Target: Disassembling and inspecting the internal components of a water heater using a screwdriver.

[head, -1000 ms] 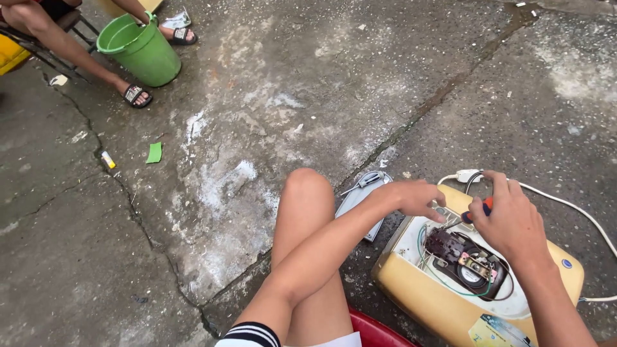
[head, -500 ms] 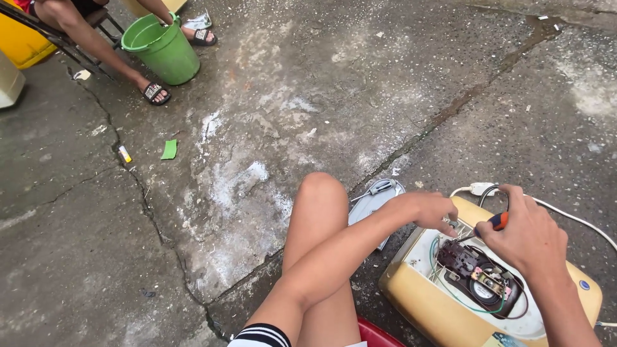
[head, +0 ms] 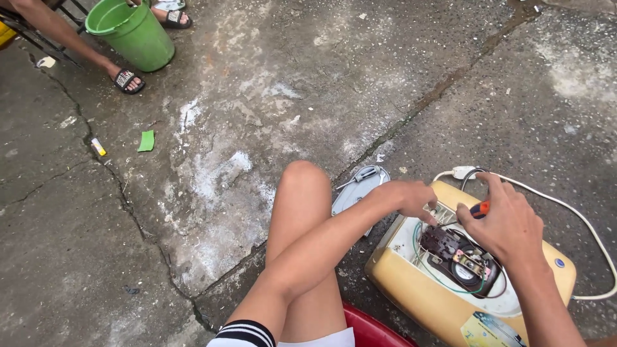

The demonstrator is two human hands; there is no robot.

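A cream-yellow appliance casing (head: 411, 289) lies open on the concrete at lower right, showing wires and a dark round part (head: 464, 262) inside. My left hand (head: 411, 197) reaches over my bare knee and rests its curled fingers on the casing's upper left edge. My right hand (head: 508, 222) hovers over the inner parts, shut on a small orange-handled tool (head: 480, 208). A white cable (head: 565, 212) runs from the casing to the right.
A pale round cover (head: 355, 191) with a small tool on it lies beside my knee. A green bucket (head: 132, 32) and another person's sandalled feet (head: 128, 80) are at top left. A red basin rim (head: 373, 331) shows below. Cracks cross the concrete.
The view has shifted, so the bucket and the appliance sit further right and up in the picture. Both hands stay on the open casing with little change.
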